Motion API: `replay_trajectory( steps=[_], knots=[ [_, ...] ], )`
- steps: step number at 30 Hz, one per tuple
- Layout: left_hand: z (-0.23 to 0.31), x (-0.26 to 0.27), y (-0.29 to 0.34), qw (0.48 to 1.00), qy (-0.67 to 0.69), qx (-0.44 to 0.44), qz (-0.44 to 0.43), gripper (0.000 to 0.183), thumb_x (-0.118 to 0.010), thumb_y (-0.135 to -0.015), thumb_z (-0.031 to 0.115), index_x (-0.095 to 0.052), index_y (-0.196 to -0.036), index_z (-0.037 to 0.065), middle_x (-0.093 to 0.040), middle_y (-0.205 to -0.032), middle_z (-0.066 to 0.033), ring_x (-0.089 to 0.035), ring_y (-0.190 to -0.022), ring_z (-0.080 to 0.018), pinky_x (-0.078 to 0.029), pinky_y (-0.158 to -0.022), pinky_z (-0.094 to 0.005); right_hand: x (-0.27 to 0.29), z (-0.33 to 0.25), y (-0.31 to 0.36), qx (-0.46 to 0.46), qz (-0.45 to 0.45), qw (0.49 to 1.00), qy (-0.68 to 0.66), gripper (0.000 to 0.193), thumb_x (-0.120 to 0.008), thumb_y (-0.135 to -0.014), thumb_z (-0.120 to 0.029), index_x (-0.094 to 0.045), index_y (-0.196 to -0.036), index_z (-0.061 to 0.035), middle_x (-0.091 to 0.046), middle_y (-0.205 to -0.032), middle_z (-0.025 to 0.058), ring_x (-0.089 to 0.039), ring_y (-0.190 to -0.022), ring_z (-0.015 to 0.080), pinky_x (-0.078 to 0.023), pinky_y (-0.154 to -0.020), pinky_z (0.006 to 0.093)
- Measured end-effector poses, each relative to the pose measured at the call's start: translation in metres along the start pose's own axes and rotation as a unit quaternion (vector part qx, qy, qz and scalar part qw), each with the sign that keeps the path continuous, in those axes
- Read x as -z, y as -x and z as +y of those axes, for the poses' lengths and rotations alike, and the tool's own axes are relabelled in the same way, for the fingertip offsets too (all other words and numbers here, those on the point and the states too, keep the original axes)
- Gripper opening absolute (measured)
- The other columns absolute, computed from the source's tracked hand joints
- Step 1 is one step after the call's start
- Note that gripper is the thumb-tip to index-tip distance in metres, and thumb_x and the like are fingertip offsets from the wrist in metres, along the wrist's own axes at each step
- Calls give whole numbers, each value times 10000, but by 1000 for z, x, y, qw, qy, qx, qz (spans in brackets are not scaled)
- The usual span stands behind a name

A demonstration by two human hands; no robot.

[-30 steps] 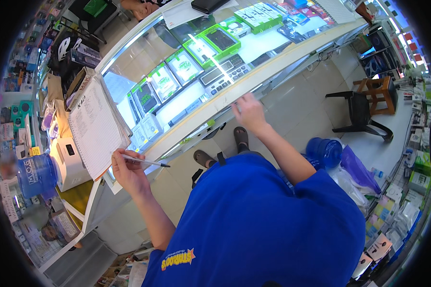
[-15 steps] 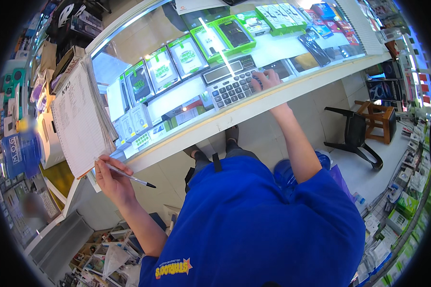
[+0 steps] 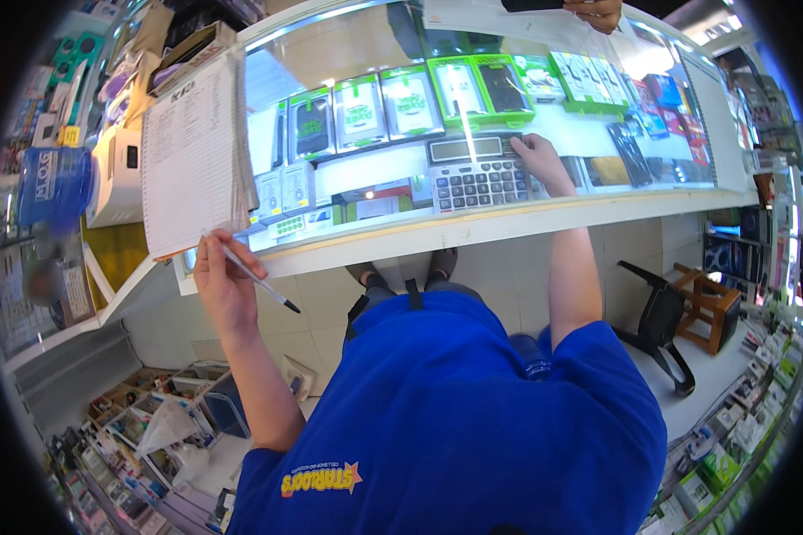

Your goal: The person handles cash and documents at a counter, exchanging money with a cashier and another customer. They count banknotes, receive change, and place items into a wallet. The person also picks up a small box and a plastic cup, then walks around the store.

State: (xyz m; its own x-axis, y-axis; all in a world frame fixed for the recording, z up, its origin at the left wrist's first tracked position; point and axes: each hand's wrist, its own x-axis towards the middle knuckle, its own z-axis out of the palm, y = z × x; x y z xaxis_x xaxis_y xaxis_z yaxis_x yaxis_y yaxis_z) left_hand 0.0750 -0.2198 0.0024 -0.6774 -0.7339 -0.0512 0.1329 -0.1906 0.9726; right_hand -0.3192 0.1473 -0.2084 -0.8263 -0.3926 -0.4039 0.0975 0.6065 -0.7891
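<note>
Left hand (image 3: 225,290): grip closed round a pen (image 3: 260,283), held between thumb and fingers, its dark tip angled down and away from the page.
Right hand (image 3: 544,162): fingertips at the upper right corner of the calculator (image 3: 480,185); from where I stand, I cannot tell whether the grip pinches the corner or merely rests there.
Calculator position: flat on the glass worktop (image 3: 384,249), near its front edge, keys facing the wearer.
Notebook (image 3: 187,165): open at the worktop's left end, handwriting on the upper page; left fingertips at its lower edge, contact uncertain.
Done, as judged: pen in hand, calculator within reach and apparently touched.
Outstanding, as judged: no stroke being written, no key seen pressed; display too small to read, so any entry is unconfirmed.
Under glass: boxed goods (image 3: 361,114) in green and white.
Far side: another person's hand (image 3: 596,12) beside a dark flat object (image 3: 533,4).
</note>
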Motion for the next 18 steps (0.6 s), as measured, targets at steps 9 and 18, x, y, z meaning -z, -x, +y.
replay_trajectory(
  steps=[9,18],
  knots=[
    [-1,0,-1,1000,10,-2,-7,279,-480,-1150,247,-628,-1099,15,-663,-727,-110,-634,-553,-180,-526,-535,-272,-63,-27,2,96,-55,986,-124,413,-721,-1002,-323,-668,-1129,67,-691,-995,108,-598,-925,180,-488,-849,336],
    [7,-7,0,999,-12,35,15,273,-511,-1139,257,-640,-1091,21,-670,-721,-96,-642,-552,-173,-531,-536,-270,-125,-48,-17,106,59,991,61,426,-767,-963,-343,-705,-1059,67,-732,-855,157,-637,-779,226,-520,-745,405]
  ],
)
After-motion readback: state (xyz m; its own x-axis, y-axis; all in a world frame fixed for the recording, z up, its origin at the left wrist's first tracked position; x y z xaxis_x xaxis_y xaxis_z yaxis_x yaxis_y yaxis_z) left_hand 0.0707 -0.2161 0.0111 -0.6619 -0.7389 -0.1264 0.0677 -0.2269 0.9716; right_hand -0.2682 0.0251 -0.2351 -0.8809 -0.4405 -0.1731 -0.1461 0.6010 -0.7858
